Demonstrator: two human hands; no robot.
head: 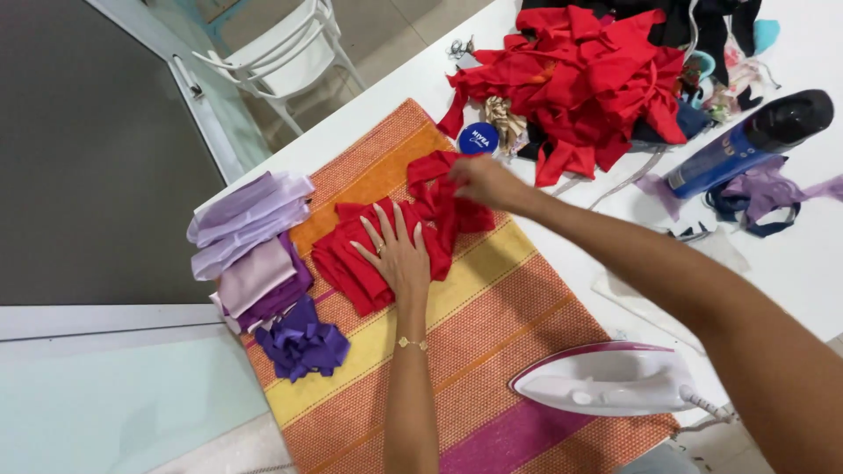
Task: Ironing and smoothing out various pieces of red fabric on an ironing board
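Left hand (397,253) lies flat, fingers spread, on a stack of folded red fabric strips (356,263) at the centre of the striped orange-and-yellow woven mat (492,307). Right hand (479,180), at one o'clock from the stack, pinches a loose red fabric piece (439,197). Folded lilac and purple satin pieces (250,241) sit done at nine o'clock; a large heap of unsorted red scraps (584,83) remains at one o'clock (apparently most of the work). The white steam iron (606,382) at five o'clock has its cord cut off.
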